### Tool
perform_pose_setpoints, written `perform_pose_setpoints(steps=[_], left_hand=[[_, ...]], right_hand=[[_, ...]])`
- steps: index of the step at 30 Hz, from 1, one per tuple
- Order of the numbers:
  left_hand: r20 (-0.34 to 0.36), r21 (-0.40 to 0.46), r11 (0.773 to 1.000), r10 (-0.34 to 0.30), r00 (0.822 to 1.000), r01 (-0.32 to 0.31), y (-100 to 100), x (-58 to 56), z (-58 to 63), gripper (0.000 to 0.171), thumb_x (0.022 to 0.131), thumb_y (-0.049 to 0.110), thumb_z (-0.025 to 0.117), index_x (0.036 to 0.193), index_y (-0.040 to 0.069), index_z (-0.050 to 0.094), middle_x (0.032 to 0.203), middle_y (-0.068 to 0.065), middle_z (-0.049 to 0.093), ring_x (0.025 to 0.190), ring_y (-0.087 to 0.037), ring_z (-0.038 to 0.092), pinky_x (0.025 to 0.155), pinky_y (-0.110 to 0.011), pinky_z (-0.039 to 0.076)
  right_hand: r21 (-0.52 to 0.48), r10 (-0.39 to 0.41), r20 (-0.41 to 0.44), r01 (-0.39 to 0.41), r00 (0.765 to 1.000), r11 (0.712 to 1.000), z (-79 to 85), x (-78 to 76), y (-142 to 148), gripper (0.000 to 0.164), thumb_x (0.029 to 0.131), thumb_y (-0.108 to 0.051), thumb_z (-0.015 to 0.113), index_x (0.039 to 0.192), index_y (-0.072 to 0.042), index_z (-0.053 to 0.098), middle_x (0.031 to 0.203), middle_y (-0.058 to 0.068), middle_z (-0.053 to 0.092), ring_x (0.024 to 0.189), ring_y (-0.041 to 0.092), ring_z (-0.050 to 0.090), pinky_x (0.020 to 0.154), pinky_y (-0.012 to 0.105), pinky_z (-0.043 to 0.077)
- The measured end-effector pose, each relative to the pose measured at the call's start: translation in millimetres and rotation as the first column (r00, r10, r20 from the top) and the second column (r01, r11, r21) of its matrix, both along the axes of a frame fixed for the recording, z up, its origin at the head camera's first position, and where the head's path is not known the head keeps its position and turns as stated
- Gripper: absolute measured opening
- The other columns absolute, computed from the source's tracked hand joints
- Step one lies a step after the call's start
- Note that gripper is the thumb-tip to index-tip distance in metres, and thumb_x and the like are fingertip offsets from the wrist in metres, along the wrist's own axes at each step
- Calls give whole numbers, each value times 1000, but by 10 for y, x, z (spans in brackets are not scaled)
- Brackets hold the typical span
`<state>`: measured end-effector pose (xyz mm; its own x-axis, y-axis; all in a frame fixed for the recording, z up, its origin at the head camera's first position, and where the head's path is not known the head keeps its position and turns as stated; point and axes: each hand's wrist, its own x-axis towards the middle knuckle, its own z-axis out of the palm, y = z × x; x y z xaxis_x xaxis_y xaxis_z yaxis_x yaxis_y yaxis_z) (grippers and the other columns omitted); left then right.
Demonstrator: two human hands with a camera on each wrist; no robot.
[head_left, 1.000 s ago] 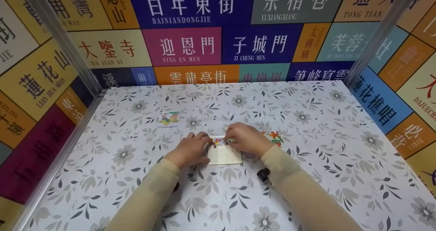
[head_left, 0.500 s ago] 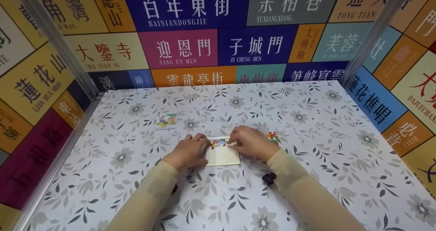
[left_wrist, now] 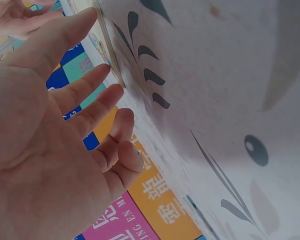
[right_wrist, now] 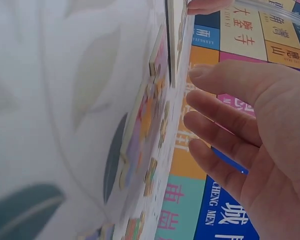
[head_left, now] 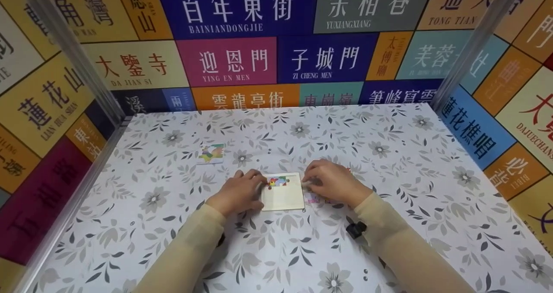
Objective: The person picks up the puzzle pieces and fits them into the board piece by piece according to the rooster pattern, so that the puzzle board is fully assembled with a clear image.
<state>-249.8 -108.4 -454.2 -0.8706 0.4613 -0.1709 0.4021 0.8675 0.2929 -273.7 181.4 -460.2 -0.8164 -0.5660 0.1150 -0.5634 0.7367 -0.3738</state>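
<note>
While left hand (head_left: 239, 191), fingers extended, touches tray (head_left: 283, 200) mid-frame, right hand (head_left: 332, 180) relaxed, apparently empty; few joined pieces (head_left: 278, 181) up top, most unfilled, loose pieces (head_left: 313, 199) right.

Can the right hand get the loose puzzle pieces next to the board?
Probably yes: the right hand is close to the loose puzzle pieces, looks empty, and nothing seems to block its way down.

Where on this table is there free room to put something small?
Bare tablecloth lies between the sleeves, nearer than the board; between the picture card and back wall; and right of the right sleeve. Crowded: the board's right edge, with puzzle pieces and the right hand.
</note>
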Motion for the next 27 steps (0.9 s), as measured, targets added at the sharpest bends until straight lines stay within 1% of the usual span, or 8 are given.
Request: perform_pose_setpoints(steps=[6, 10, 13, 20, 24, 27], left_hand=[[10, -4, 1000, 18, 1000, -18, -1, 33, -14, 63, 87, 33, 84, 142, 17, 58, 150, -6, 51, 124, -34, 50, 103, -53, 46], [14, -2, 1000, 14, 1000, -14, 10, 40, -33, 63, 87, 34, 83, 143, 17, 58, 151, -6, 51, 125, -34, 50, 104, -54, 46], [14, -8, 1000, 9, 1000, -9, 15, 38, -33, 62, 88, 34, 83, 143, 18, 58, 151, -6, 51, 125, -35, 50, 103, -54, 46], [8, -23, 999, 24, 1000, -23, 26, 14, 4, 64, 88, 35, 83, 144, 19, 57, 152, -6, 51, 125, -35, 50, 104, -53, 46], [2, -27, 999, 20, 1000, -20, 25, 13, 8, 64, 88, 35, 82, 144, 18, 57, 152, -6, 50, 126, -35, 50, 104, -52, 46], [-15, -21, 1000, 12, 1000, -13, 20, 26, 6, 64, 88, 35, 82, 143, 17, 58, 151, -7, 51, 125, -37, 49, 104, -55, 45]], right_hand=[[-9, -28, 27, 29, 999, 1000, -19, 42, 124, 17, 91, -14, 75, 106, -17, 81, 120, -2, 70, 117, 20, 64, 102, 42, 53], [-12, -41, 36, 41, 999, 999, -21, 72, 221, 16, 92, -16, 75, 107, -17, 81, 122, -2, 69, 120, 21, 63, 104, 44, 51], [-18, -44, 38, 45, 998, 999, -11, 81, 285, 16, 92, -16, 74, 106, -17, 81, 121, -1, 69, 118, 22, 63, 103, 45, 52], [-32, -51, 5, 51, 999, 998, 25, 69, 418, 17, 89, -11, 74, 105, -13, 82, 119, 4, 71, 115, 25, 65, 99, 48, 53], [-32, -70, 24, 71, 997, 997, 24, 68, 486, 17, 92, -12, 74, 107, -12, 81, 119, 3, 72, 116, 26, 66, 102, 47, 53], [-36, -73, 27, 74, 997, 997, 14, 70, 530, 17, 92, -12, 74, 108, -11, 81, 120, 4, 72, 116, 27, 67, 102, 48, 53]])
